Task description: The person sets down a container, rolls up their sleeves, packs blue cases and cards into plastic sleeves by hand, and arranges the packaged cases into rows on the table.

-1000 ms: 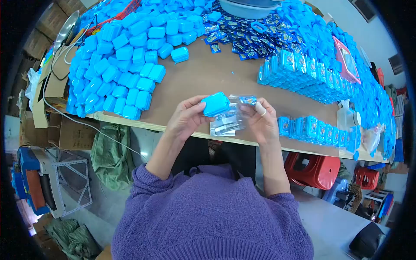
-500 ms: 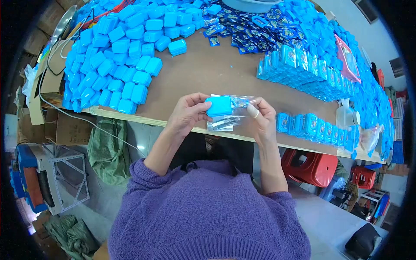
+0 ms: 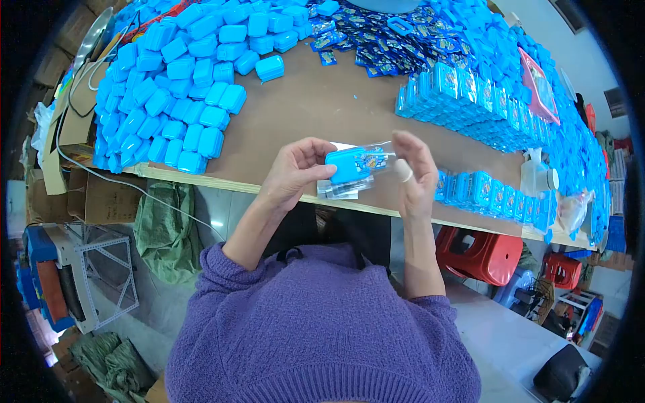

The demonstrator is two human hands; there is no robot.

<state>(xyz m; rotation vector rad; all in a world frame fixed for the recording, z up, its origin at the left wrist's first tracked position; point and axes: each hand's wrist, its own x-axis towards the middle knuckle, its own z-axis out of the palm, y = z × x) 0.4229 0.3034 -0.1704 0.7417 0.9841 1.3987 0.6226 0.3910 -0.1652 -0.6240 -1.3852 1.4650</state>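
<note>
My left hand grips a small light-blue plastic box at its left end, thumb on top. A clear plastic bag with a colourful print reaches rightward over the box; how far the box sits inside it I cannot tell. At the bag's right edge is my right hand, its fingers stretched and the thumb apart, a pale band around the thumb. Whether a fingertip touches the bag is unclear. Beneath the box, several clear bags lie at the table's front edge.
Loose blue boxes are heaped on the table's left. Dark printed packets spread across the back. Bagged boxes stand in stacked rows at right, with a shorter row nearer me. Red stools stand below the right edge.
My right hand's fingers have spread from a pinch at the bag's edge. The box has shifted slightly right and tilted, and the print beside it shows more fully.
</note>
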